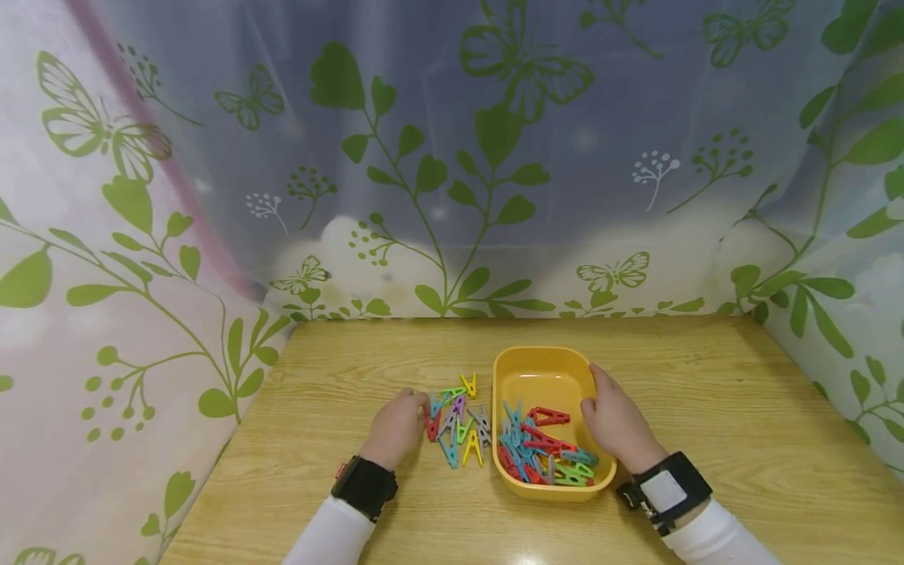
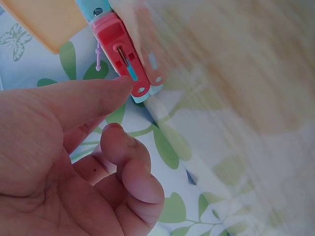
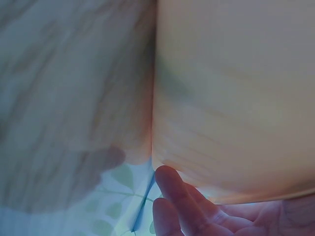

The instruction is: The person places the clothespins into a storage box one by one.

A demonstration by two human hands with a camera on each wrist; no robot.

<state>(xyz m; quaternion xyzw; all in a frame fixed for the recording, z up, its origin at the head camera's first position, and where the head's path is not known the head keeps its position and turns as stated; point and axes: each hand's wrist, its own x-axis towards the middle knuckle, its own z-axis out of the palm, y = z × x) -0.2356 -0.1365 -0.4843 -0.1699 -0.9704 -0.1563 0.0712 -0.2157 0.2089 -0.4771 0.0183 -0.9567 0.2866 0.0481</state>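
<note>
"Which clothes peg lies nearest your left hand [image 1: 397, 428]?"

"The red peg [image 1: 433, 426], at the left edge of the loose pegs [image 1: 452, 416] on the bench [image 1: 318, 424]. It's just to the right of my fingers, its long axis running roughly near to far, so I meet it from the side. A blue peg [image 1: 435, 404] sits by its far end."

"Are you holding it?"

"I can't tell. My thumb tip is right at the red peg and other fingers are bent towards my palm, but my thumb hides whatever is behind it."

"And your right hand [image 1: 625, 420]?"

"That one grips the yellow tub [image 1: 554, 493] by its right wall, thumb over the rim, fingers outside. The tub stands just right of the loose pegs, its long side also running near to far, so the pile lies between my left hand and the tub. Clothes pegs already inside [image 1: 523, 439] are heaped at the near end; the far end shows bare floor."

"So which hand is closer to the pile?"

"My left, clearly; my right is across the tub from it."

"Any writing?"

"None I can read. My left wrist strap [image 1: 366, 486] carries a small red mark and my right wrist strap [image 1: 671, 490] a pale square, both without legible letters. I see no brand on the pegs or tub."
</note>
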